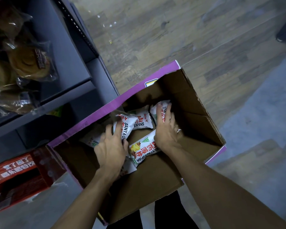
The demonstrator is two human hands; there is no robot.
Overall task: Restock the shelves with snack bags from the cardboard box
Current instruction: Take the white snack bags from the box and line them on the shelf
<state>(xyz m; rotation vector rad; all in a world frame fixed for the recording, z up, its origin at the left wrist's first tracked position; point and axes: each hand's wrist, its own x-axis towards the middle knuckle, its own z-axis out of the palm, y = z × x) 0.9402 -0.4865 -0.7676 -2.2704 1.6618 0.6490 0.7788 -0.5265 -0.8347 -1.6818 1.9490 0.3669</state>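
Evidently we are mid-task: inside the cardboard box (92,119) our left grip (111,151) curls round one snack bag (125,124), our right grip (166,131) rests straight-fingered on a second bag (153,112) just beyond it, more bags lie beneath both, and the shelves (64,55) wait left of them.

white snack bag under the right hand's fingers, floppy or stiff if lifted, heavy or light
Probably light: the white snack bag looks puffed like a pillow. Likely soft and crinkly, not stiff, since it is thin film lying slumped among others in the cardboard box. Its glossy surface may slip under flat fingers of the right hand.
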